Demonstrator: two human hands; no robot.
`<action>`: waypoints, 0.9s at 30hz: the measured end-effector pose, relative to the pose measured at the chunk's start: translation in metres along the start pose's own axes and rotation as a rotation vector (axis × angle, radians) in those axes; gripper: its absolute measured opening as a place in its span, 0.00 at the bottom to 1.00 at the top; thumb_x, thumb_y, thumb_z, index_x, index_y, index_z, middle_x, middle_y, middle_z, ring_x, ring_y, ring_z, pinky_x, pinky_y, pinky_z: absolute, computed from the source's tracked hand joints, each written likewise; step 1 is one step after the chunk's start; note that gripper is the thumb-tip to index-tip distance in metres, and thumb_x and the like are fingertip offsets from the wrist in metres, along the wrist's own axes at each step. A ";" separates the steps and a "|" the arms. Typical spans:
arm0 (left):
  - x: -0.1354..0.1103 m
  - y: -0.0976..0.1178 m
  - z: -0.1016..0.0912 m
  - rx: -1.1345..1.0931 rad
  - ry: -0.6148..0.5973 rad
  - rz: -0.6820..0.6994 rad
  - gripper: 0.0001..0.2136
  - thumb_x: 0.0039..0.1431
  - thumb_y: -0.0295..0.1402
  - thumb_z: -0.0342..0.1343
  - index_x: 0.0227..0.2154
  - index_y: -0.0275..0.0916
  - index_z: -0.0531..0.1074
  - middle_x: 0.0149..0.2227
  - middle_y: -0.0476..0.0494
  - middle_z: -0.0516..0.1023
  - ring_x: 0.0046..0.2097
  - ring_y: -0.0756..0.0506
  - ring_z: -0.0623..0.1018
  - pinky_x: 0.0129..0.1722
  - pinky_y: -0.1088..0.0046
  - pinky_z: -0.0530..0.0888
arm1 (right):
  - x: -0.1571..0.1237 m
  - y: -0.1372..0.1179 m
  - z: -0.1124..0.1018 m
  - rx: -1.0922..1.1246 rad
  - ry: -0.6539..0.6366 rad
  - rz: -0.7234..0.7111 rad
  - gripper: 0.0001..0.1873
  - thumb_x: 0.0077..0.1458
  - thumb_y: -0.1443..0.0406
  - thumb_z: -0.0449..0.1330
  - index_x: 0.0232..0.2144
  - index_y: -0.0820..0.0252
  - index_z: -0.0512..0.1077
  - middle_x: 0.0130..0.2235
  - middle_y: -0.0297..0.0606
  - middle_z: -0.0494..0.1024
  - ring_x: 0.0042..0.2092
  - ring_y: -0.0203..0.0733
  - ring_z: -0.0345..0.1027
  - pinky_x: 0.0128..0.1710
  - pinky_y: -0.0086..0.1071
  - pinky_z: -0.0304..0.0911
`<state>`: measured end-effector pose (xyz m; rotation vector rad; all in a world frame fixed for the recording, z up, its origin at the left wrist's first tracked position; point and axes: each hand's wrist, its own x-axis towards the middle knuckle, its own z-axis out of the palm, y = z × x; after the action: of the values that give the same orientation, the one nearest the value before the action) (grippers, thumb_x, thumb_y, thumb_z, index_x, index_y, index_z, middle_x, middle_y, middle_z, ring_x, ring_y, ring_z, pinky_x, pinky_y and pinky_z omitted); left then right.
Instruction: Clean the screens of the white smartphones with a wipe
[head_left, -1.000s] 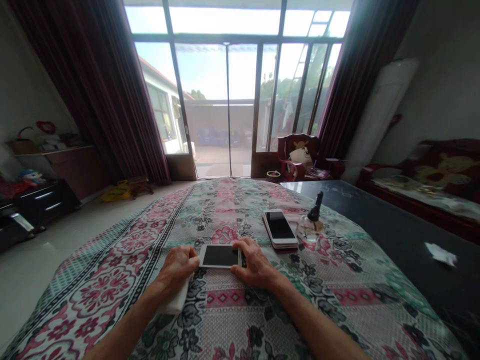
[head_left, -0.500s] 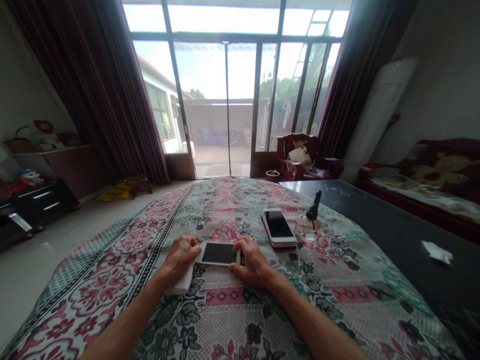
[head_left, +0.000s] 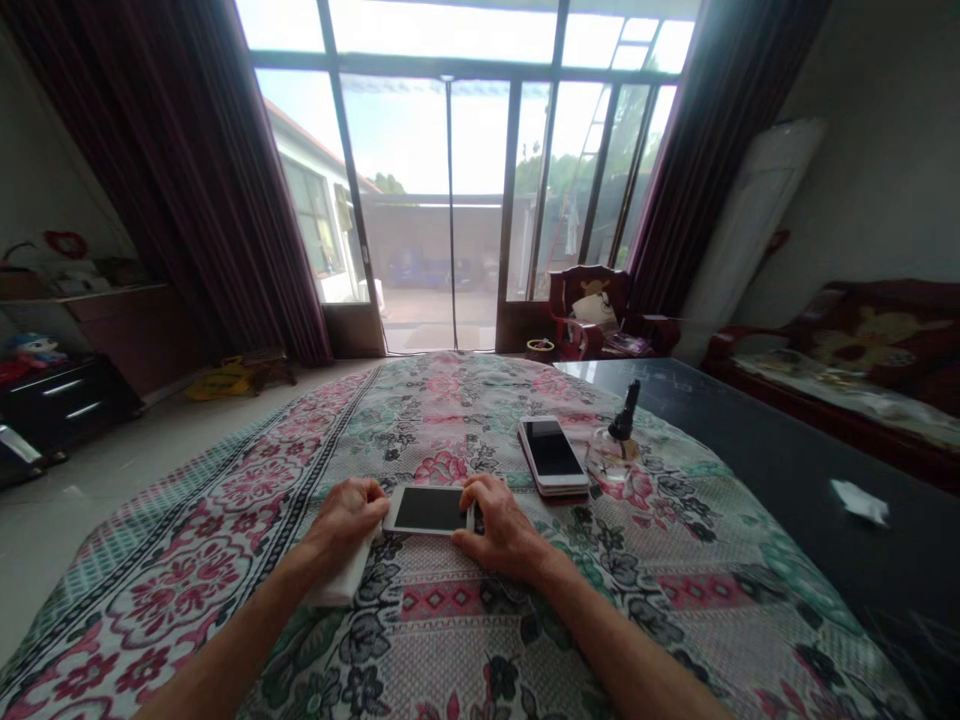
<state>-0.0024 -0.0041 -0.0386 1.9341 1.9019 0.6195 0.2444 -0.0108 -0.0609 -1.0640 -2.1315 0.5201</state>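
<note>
A white smartphone [head_left: 429, 508] with a dark screen lies sideways on the flowered tablecloth [head_left: 442, 597]. Thumb and fingers of my right hand [head_left: 504, 527] are closed around its right end. At the phone's left end, my left hand [head_left: 346, 522] is closed with its fingertips pinched together. A folded white cloth [head_left: 343, 585] hangs out below that hand, partly hidden by it. To the right, another white phone [head_left: 553, 452] lies face up on top of a flat thing like a further phone. Beside it stands a clear round bottle [head_left: 613, 455] with a black top.
A dark tabletop [head_left: 780, 450] shows on the right beyond the cloth, with a crumpled white tissue [head_left: 861, 502] on it. Past the table are a red wooden chair [head_left: 592, 310], a sofa [head_left: 885, 345] and glass doors [head_left: 420, 230]. A black cabinet [head_left: 71, 400] stands at left.
My left hand and the white cloth have shifted a little left and away from the phone's edge. The right hand keeps its hold. The whole view has turned slightly.
</note>
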 end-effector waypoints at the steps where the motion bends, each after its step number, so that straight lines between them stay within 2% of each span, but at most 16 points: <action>1: 0.007 0.001 0.000 0.003 0.003 0.002 0.09 0.47 0.33 0.50 0.21 0.37 0.74 0.21 0.49 0.75 0.25 0.48 0.73 0.25 0.76 0.62 | 0.000 0.000 0.000 0.001 0.002 -0.002 0.17 0.41 0.70 0.64 0.34 0.58 0.63 0.45 0.39 0.65 0.49 0.45 0.59 0.51 0.40 0.54; 4: 0.025 0.007 0.000 0.014 0.023 0.008 0.09 0.48 0.32 0.50 0.21 0.37 0.73 0.21 0.47 0.75 0.26 0.47 0.73 0.25 0.75 0.62 | 0.000 0.000 0.000 0.001 -0.002 -0.002 0.17 0.41 0.70 0.64 0.34 0.57 0.63 0.44 0.39 0.65 0.48 0.44 0.59 0.51 0.40 0.55; 7: 0.032 0.014 0.001 0.043 0.034 0.010 0.08 0.47 0.32 0.51 0.21 0.36 0.74 0.22 0.46 0.75 0.27 0.47 0.73 0.26 0.75 0.62 | 0.000 0.002 0.001 -0.005 0.001 -0.011 0.17 0.41 0.69 0.64 0.34 0.57 0.62 0.44 0.39 0.65 0.48 0.44 0.59 0.51 0.40 0.54; 11: 0.023 0.014 0.001 0.077 0.040 0.009 0.08 0.48 0.31 0.50 0.22 0.36 0.73 0.23 0.46 0.75 0.29 0.46 0.74 0.28 0.75 0.62 | -0.001 0.003 0.002 -0.011 0.005 -0.011 0.17 0.41 0.69 0.64 0.34 0.57 0.62 0.44 0.39 0.65 0.48 0.44 0.59 0.51 0.40 0.54; 20: -0.014 -0.001 0.003 0.051 0.020 0.004 0.10 0.49 0.32 0.49 0.21 0.38 0.74 0.23 0.48 0.76 0.28 0.48 0.74 0.28 0.76 0.63 | 0.000 0.001 0.002 -0.024 0.017 -0.005 0.17 0.40 0.69 0.64 0.33 0.58 0.63 0.43 0.39 0.66 0.47 0.44 0.60 0.50 0.39 0.55; 27: -0.003 -0.001 0.006 -0.015 0.048 -0.043 0.10 0.48 0.33 0.49 0.20 0.37 0.74 0.20 0.49 0.75 0.25 0.48 0.73 0.26 0.76 0.62 | 0.001 -0.003 0.001 -0.051 0.029 0.005 0.17 0.41 0.68 0.64 0.33 0.58 0.62 0.42 0.38 0.66 0.46 0.43 0.59 0.49 0.38 0.55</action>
<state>-0.0001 -0.0070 -0.0443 1.8805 1.9566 0.6716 0.2415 -0.0120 -0.0599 -1.0993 -2.1272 0.4520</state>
